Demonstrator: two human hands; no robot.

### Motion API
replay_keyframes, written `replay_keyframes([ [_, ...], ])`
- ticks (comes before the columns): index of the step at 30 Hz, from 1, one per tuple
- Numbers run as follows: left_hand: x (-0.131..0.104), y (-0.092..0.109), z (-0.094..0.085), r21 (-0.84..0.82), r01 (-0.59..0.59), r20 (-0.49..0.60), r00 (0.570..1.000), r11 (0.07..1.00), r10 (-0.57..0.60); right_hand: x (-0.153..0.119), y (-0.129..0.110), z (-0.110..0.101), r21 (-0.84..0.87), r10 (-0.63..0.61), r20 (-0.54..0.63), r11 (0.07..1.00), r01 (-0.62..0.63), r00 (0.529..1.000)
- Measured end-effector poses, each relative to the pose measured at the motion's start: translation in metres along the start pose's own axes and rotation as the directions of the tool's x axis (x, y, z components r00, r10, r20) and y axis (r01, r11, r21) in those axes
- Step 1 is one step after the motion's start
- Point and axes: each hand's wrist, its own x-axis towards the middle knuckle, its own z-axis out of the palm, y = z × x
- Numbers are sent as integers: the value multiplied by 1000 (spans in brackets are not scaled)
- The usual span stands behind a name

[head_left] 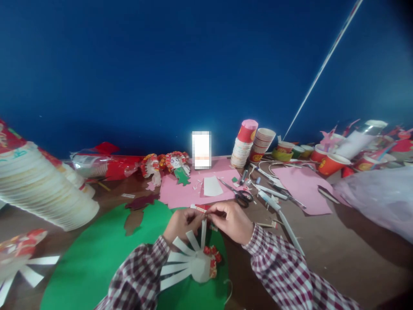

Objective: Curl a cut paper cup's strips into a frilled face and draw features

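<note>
A cut paper cup [200, 266] lies spread over green paper [93, 241], its white strips fanned out to the left and upward, with red curled pieces on its right side. My left hand [183, 224] pinches the far tip of the upright strip, which has a red printed end. From the right, my right hand [230, 220] holds the same strip end, its thumb and forefinger closed. The fingertips of both hands nearly meet there and partly hide the tip.
Scissors [241, 196] lie beyond my right hand on pink paper [180, 189]. Stacked cups [48, 185] lean at the left; more stacks [241, 148] stand at the back. Finished paper figures [176, 165], pens, a plastic bag [377, 198] and another cut cup [19, 258] lie around.
</note>
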Motion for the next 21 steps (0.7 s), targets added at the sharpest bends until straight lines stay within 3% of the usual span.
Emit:
replay_keyframes([
  [7, -1, 1, 1, -33, 35, 6, 999, 999, -34, 0, 2, 3, -105, 15, -3, 994, -15, 1000],
  [16, -1, -1, -6, -68, 23, 112, 994, 997, -15, 0, 4, 5, -86, -4, -18, 996, 3, 1000],
  [21, -1, 0, -6, -138, 94, 133, 988, 986, -76, -1, 4, 8, -117, -22, -39, 993, 17, 999],
])
